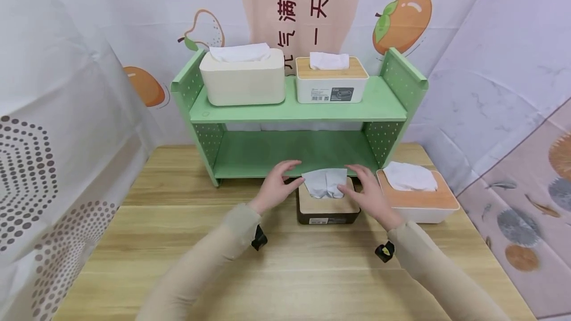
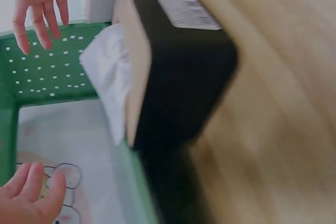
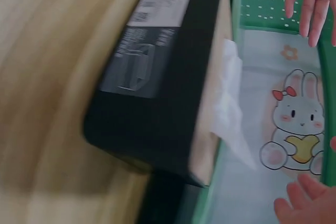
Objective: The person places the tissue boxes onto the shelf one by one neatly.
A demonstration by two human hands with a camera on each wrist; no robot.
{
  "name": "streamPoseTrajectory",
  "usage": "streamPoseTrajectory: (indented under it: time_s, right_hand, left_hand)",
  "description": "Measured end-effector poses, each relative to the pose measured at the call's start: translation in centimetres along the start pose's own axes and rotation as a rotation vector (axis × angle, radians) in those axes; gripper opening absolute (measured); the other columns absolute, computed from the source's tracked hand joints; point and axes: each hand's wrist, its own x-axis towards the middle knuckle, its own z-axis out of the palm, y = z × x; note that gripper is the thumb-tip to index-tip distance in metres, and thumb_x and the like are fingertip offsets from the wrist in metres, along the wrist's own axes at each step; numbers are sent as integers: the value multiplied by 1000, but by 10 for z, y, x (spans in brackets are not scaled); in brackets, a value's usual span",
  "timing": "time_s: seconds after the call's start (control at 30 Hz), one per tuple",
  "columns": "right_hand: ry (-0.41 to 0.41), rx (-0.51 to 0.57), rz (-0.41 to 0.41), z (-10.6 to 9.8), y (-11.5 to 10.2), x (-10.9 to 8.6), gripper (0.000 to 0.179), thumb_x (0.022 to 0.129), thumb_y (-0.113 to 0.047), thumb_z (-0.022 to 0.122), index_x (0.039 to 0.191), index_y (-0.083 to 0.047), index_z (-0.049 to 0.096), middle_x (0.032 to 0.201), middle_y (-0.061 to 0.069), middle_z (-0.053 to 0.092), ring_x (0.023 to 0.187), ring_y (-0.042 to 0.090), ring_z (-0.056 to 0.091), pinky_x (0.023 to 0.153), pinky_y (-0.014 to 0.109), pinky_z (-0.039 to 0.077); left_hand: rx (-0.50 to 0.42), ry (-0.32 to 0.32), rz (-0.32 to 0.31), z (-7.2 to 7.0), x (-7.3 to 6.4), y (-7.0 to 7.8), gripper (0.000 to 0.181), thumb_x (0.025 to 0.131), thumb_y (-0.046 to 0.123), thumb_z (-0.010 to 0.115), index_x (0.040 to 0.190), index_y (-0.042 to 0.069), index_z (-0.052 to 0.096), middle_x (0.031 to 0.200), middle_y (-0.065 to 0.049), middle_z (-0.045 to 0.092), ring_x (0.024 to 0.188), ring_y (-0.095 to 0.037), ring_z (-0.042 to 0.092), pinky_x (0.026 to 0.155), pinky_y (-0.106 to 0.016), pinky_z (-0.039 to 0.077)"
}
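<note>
A black tissue box [image 1: 328,217] with a light wood lid stands on the table in front of the green shelf, a white tissue [image 1: 324,182] sticking up from its slot. My left hand [image 1: 277,188] hovers at the box's left side with relaxed fingers and holds nothing. On the opposite side is my right hand [image 1: 369,196], its fingers spread loosely near the tissue. Both wrist views show the fingers apart from the black box [image 2: 184,66]. A label [image 3: 144,40] is on its front wall.
Behind stands a green two-tier shelf [image 1: 299,113]. Its top holds a cream tissue box [image 1: 243,82] and a white tissue box with a wood lid [image 1: 330,88]. Another white box with an orange-brown lid [image 1: 424,214] sits close by on the right of the wooden table [image 1: 187,222].
</note>
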Motion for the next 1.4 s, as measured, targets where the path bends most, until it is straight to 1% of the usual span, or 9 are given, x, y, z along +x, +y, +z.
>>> streamPoseTrajectory:
  time_s: [0.13,0.3,0.47,0.73,0.83,0.93,1.0,1.2,1.4]
  right_hand:
    - [-15,-2,36,9,8,-9,70,87,-30,68,143,-3,36,148,31,19,135,49,20,103,66,26]
    - [-45,7,101,19,15,-19,76,86,-31,69,146,-4,31,149,34,10,136,54,10,101,70,25]
    - [-57,3,135,28,20,-26,79,86,-33,69,148,-6,28,149,35,7,136,56,9,101,70,24]
    - [-93,46,205,39,31,-28,86,85,-40,68,151,-9,22,151,34,4,137,56,11,103,70,23]
    - [-105,67,235,44,36,-28,88,85,-42,68,151,-9,21,152,33,5,138,53,14,105,67,23]
    - [-111,100,242,47,40,-27,88,85,-40,68,151,-8,20,153,30,7,140,49,13,108,64,21]
    - [-114,92,243,49,42,-27,87,86,-40,67,151,-8,19,154,28,11,140,47,13,109,64,20]
    - [-110,55,262,52,45,-25,88,86,-42,67,150,-6,20,150,28,25,136,47,26,107,61,26]
    - [-129,106,302,52,47,-23,89,85,-42,67,152,-8,18,151,26,25,137,44,27,108,58,28]
  left_hand:
    - [49,-16,-25,10,-9,-14,56,88,21,68,139,9,47,143,-18,41,130,-36,42,102,-49,41]
    - [70,-81,-78,23,-20,-27,71,85,28,71,145,9,37,147,-25,29,133,-41,36,104,-54,36]
    - [46,-136,-146,34,-25,-36,79,85,30,72,149,14,30,152,-28,17,137,-43,28,104,-56,35]
    - [14,-158,-199,51,-27,-47,82,83,32,73,150,15,29,152,-30,16,137,-46,26,105,-59,32]
    - [25,-174,-215,57,-28,-52,82,84,35,72,150,15,28,152,-30,17,137,-46,27,106,-58,32]
    - [41,-185,-227,61,-28,-55,83,84,38,71,151,16,27,152,-29,18,137,-46,28,106,-58,32]
    - [45,-190,-223,63,-27,-58,82,85,40,70,151,16,26,152,-28,19,137,-45,27,106,-58,32]
    - [55,-197,-227,65,-24,-59,81,86,41,68,150,16,27,152,-26,23,138,-43,26,108,-56,31]
    - [39,-184,-223,65,-25,-57,81,85,39,70,150,13,29,151,-25,27,138,-42,27,110,-53,29]
